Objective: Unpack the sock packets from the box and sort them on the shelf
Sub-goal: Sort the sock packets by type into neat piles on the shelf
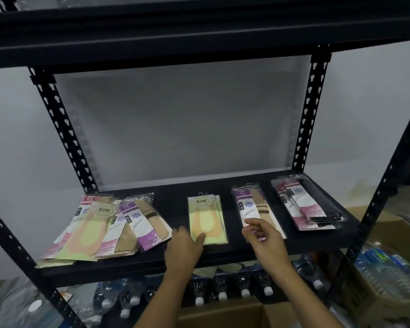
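On a black shelf [225, 255], the left hand [184, 248] lays its thumb on the near corner of a yellow-green sock packet [207, 218]. Its fingers are bent beside the packet; a grip is unclear. The right hand [266, 240] hovers, fingers loosely curled and holding nothing, over a purple packet [249, 204]. More packets [100, 228] lie left of the left fingers.

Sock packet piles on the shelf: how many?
4: mixed heap at left, yellow-green stack at centre, purple pile right of it, pink pile far right. Packets underneath may be hidden.
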`<state>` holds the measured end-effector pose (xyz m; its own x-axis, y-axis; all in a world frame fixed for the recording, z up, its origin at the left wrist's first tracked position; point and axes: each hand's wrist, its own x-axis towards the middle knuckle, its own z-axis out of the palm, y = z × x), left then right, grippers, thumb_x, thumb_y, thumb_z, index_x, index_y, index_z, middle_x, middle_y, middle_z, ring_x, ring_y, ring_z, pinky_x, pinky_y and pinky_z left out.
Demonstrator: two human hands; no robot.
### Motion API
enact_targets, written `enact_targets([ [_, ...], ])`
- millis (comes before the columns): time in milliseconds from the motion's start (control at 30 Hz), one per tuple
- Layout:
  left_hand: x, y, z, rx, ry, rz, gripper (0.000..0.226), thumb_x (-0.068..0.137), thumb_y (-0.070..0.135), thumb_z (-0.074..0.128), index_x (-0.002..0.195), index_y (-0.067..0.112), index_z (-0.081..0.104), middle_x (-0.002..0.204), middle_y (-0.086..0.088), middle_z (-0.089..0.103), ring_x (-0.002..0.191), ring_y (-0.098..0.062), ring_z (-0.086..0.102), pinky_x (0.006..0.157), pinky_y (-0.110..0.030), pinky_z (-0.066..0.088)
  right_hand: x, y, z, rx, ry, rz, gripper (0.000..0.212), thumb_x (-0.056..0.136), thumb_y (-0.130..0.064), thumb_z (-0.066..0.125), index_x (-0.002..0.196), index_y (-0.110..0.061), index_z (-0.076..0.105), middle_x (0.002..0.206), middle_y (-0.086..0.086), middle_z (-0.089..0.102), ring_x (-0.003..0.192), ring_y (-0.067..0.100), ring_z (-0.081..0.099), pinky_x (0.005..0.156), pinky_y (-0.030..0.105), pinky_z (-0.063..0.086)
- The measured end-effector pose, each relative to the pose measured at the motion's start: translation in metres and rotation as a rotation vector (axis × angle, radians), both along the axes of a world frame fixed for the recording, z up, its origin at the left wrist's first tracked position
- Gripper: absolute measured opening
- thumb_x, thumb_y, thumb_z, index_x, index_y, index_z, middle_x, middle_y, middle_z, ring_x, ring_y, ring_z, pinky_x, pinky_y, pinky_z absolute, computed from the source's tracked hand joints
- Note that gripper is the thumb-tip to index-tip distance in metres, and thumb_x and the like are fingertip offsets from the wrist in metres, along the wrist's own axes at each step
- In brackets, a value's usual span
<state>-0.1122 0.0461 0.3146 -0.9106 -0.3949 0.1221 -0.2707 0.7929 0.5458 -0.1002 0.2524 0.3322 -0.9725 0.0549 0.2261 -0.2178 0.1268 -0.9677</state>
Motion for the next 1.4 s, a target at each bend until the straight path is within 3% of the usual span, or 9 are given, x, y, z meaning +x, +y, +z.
enact_targets([
  [100, 0.006, -0.004, 0.001, -0.040, 0.046, -0.014, 0.053, 0.087, 0.059, 0.056, 0.117, 0.016, 0.053, 0.118, -0.001, 0.049, 0.096, -0.023, 0.061, 0.069, -0.033, 0.043, 0.002, -0.002, -0.004, 0.004, 0.004, 0.013, 0.016, 0.087, -0.018, 0.067, 0.099, -0.027, 0.067, 0.091, -0.004, 0.068, 0.075, -0.005, 0.057, 0.067, 0.008, 0.047],
  [267, 0.027, -0.023, 0.003, 0.083, 0.285, -0.035, 0.033, 0.089, 0.052, 0.058, 0.110, 0.026, 0.056, 0.110, 0.010, 0.053, 0.086, -0.004, 0.055, 0.068, -0.024, 0.042, 0.004, -0.014, -0.012, 0.033, 0.017, 0.044, 0.016, 0.086, -0.017, 0.068, 0.099, -0.026, 0.067, 0.089, -0.004, 0.067, 0.075, -0.006, 0.058, 0.067, 0.009, 0.048],
  [367, 0.042, -0.045, 0.001, 0.064, 0.378, -0.031, 0.028, 0.090, 0.043, 0.061, 0.108, 0.022, 0.060, 0.104, 0.007, 0.059, 0.095, -0.011, 0.058, 0.084, -0.035, 0.051, 0.005, -0.026, -0.018, 0.143, 0.023, 0.066, 0.018, 0.086, -0.019, 0.069, 0.102, -0.026, 0.064, 0.094, -0.003, 0.064, 0.082, 0.001, 0.059, 0.068, 0.013, 0.050],
  [433, 0.051, -0.063, -0.001, 0.021, 0.380, 0.000, 0.029, 0.089, 0.041, 0.062, 0.111, 0.021, 0.062, 0.105, 0.005, 0.062, 0.100, -0.014, 0.057, 0.093, -0.044, 0.048, 0.006, -0.036, -0.022, 0.265, 0.044, 0.067, 0.022, 0.086, -0.023, 0.069, 0.104, -0.031, 0.061, 0.098, -0.007, 0.059, 0.089, 0.003, 0.055, 0.072, 0.012, 0.045],
  [567, 0.070, -0.094, -0.002, 0.041, 0.371, 0.047, 0.028, 0.090, 0.041, 0.061, 0.112, 0.023, 0.061, 0.105, 0.006, 0.061, 0.101, -0.013, 0.057, 0.094, -0.048, 0.046, 0.008, -0.061, -0.028, 0.414, 0.092, 0.095, 0.024, 0.086, -0.030, 0.067, 0.108, -0.034, 0.057, 0.106, -0.011, 0.053, 0.096, -0.002, 0.050, 0.081, 0.014, 0.040],
  [800, 0.090, -0.133, -0.004, 0.118, 0.433, 0.076, 0.026, 0.090, 0.036, 0.064, 0.112, 0.023, 0.061, 0.109, 0.006, 0.059, 0.105, -0.012, 0.055, 0.096, -0.045, 0.048, 0.008, -0.121, -0.032, 0.547, 0.123, 0.187, 0.030, 0.088, -0.035, 0.063, 0.116, -0.027, 0.059, 0.102, -0.022, 0.046, 0.103, 0.004, 0.047, 0.091, 0.020, 0.040],
  [933, 0.097, -0.153, -0.004, 0.095, 0.445, 0.095, 0.022, 0.090, 0.033, 0.063, 0.110, 0.025, 0.060, 0.109, 0.008, 0.059, 0.106, -0.011, 0.053, 0.095, -0.042, 0.047, 0.001, -0.149, -0.032, 0.573, 0.111, 0.190, 0.032, 0.086, -0.037, 0.064, 0.115, -0.026, 0.059, 0.103, -0.015, 0.048, 0.100, 0.004, 0.047, 0.089, 0.020, 0.040],
  [1200, 0.088, -0.199, 0.005, 0.004, 0.349, 0.289, 0.030, 0.090, 0.033, 0.060, 0.117, 0.019, 0.062, 0.120, 0.004, 0.062, 0.117, -0.019, 0.049, 0.096, -0.041, 0.040, -0.024, -0.199, -0.021, 0.683, 0.065, 0.153, 0.033, 0.084, -0.036, 0.065, 0.107, -0.014, 0.064, 0.096, -0.001, 0.051, 0.102, 0.021, 0.052, 0.087, 0.032, 0.047],
  [1400, 0.071, -0.220, 0.010, -0.062, 0.237, 0.266, 0.046, 0.091, 0.040, 0.055, 0.132, 0.018, 0.054, 0.132, -0.002, 0.058, 0.126, -0.022, 0.044, 0.105, -0.042, 0.032, -0.036, -0.224, -0.016, 0.846, -0.055, 0.137, 0.053, 0.084, -0.046, 0.059, 0.121, -0.008, 0.059, 0.116, 0.014, 0.054, 0.111, 0.031, 0.050, 0.094, 0.038, 0.045],
])
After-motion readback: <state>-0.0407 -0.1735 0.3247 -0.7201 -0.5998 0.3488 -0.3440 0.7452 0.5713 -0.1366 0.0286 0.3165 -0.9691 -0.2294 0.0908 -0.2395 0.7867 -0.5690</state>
